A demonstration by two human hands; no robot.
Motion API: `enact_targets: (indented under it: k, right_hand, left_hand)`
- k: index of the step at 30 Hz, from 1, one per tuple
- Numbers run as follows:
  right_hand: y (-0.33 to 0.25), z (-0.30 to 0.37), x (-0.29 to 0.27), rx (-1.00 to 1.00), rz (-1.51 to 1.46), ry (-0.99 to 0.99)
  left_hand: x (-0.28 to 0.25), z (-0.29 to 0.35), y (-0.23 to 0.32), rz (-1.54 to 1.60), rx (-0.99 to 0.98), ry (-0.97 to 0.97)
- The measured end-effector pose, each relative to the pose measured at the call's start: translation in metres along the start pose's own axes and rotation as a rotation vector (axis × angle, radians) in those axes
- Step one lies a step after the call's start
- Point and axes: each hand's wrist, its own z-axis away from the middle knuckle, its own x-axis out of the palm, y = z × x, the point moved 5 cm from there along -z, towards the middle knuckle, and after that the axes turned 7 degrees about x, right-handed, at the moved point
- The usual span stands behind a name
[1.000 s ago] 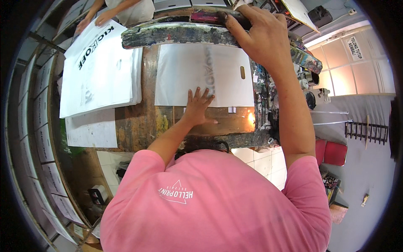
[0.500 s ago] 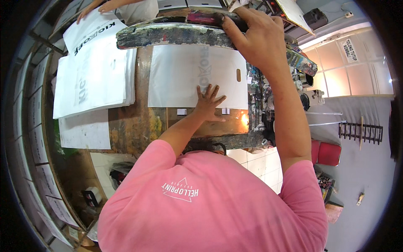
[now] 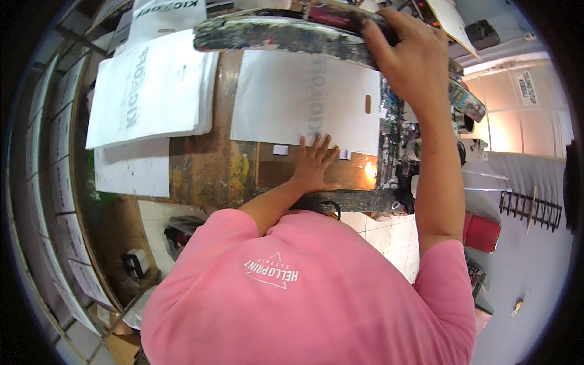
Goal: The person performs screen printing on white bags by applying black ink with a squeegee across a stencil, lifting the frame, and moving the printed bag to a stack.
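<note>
A white flat bag [image 3: 274, 100] with a punched handle slot lies on the stained work table; grey lettering shows faintly on it. My left hand [image 3: 316, 161] rests palm down with fingers spread, its fingertips on the bag's near edge and the palm on the brown board [image 3: 277, 173]. Above the bag's far side, an ink-crusted screen-printing frame [image 3: 286, 38] is raised. My right hand [image 3: 410, 58] is closed around the frame's right part, beside a dark and magenta bar [image 3: 331, 13] whose kind I cannot make out.
To the left lies a stack of white printed bags [image 3: 161, 91], with another printed bag [image 3: 167, 18] behind it. Two small white tabs, one of them a left tab [image 3: 280, 149], sit along the near bag edge. Racks [image 3: 64, 176] line the left; ink containers [image 3: 465, 123] stand right.
My left hand has slid back from the bag's middle to its near edge. My right hand stays on the raised frame. Another person's hands at the far left have left the view.
</note>
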Motion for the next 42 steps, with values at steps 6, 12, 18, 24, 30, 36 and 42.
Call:
enact_targets:
  k: [6, 12, 18, 24, 30, 36, 42]
  right_hand:
    - [-0.001, 0.002, 0.004, 0.052, -0.034, -0.088]
    - [0.003, 0.000, 0.002, 0.035, -0.017, -0.065]
    - [0.003, -0.001, 0.001, 0.093, -0.046, -0.083]
    - [-0.009, -0.006, -0.003, 0.055, -0.092, -0.017]
    - [-0.003, 0.048, 0.017, 0.027, -0.112, -0.243]
    - [-0.014, 0.176, 0.111, 0.031, -0.525, -0.763]
    - [0.061, 0.087, 0.299, 0.045, -0.367, -0.491]
  left_hand:
    - [0.007, 0.005, 0.000, -0.069, -0.051, -0.072]
    - [0.004, 0.002, 0.007, -0.111, -0.007, -0.044]
    - [-0.037, -0.008, 0.001, -0.050, -0.081, -0.092]
    - [-0.054, 0.006, -0.011, -0.076, -0.203, -0.171]
    - [-0.264, 0.011, -0.031, 1.659, -0.259, 0.804]
    - [-0.188, 0.106, -0.029, 1.786, -1.024, 0.721]
    - [-0.118, 0.136, -0.051, 1.734, -1.307, 0.696]
